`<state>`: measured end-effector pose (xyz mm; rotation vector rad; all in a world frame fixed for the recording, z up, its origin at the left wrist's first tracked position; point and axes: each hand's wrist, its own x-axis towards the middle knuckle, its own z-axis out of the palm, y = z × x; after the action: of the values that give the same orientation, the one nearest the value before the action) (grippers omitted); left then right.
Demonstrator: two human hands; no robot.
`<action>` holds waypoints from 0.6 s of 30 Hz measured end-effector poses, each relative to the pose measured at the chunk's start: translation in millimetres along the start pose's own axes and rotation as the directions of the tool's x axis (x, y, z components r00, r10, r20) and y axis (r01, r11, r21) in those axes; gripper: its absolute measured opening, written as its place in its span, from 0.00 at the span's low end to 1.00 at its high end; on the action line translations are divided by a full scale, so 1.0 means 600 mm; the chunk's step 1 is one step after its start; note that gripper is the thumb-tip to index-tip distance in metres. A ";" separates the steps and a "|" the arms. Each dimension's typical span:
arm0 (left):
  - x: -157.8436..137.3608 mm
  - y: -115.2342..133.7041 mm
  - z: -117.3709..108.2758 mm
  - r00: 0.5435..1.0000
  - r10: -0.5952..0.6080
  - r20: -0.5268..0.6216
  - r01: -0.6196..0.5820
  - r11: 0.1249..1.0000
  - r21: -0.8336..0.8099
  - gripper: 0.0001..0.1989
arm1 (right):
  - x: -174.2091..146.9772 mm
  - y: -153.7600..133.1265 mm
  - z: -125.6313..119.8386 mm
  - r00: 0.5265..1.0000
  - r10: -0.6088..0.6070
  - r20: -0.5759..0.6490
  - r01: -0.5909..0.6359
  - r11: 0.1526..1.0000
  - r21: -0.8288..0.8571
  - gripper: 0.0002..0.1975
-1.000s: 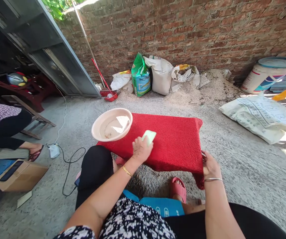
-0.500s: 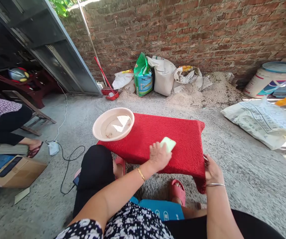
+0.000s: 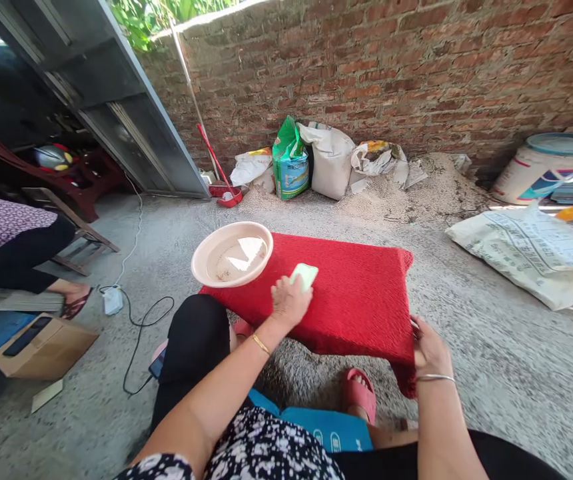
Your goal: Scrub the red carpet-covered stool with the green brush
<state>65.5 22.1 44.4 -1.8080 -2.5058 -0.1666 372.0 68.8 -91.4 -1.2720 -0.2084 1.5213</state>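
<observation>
A red, plush cloth (image 3: 351,280) is spread over a low bench in front of me and hangs down at its front right corner. On top of it, my left hand (image 3: 290,300) is closed on a pale green rounded block (image 3: 304,276), pressed to the cloth; its underside is hidden. At the right end, my right hand (image 3: 431,350) is closed at the bench's edge, against the cloth, its fingertips partly hidden. A pale pink basin (image 3: 198,265) with water stands on the left end of the cloth, bits lying at its bottom.
Several sacks (image 3: 334,163) and a red dustpan (image 3: 230,199) stand by the brick wall. A white sack (image 3: 531,247) lies at right near a bucket (image 3: 541,170). At left are a seated person (image 3: 11,247), a cardboard box (image 3: 46,347) and a black cable (image 3: 141,325).
My left hand has slid left along the cloth with the pale green block, closer to the basin. My right hand has stayed at the bench's right end. The view has shifted slightly.
</observation>
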 end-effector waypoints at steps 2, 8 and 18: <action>0.020 -0.046 0.007 0.991 -0.136 -0.017 0.137 0.990 0.036 0.24 | -0.002 -0.001 0.002 1.000 0.007 -0.001 -0.007 1.000 0.010 0.10; 0.028 -0.077 0.033 0.973 -0.232 -0.021 0.232 0.971 0.057 0.26 | -0.002 0.002 0.002 1.000 -0.027 -0.001 0.027 1.000 -0.012 0.11; -0.086 0.147 0.048 0.917 0.390 0.086 -0.376 0.916 -0.142 0.28 | -0.003 0.004 0.000 1.000 -0.026 -0.017 0.026 1.000 -0.008 0.11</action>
<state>166.2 4.2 16.1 -2.3785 -2.1860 -0.2095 370.2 66.6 -92.1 -1.2839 -0.2190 1.4882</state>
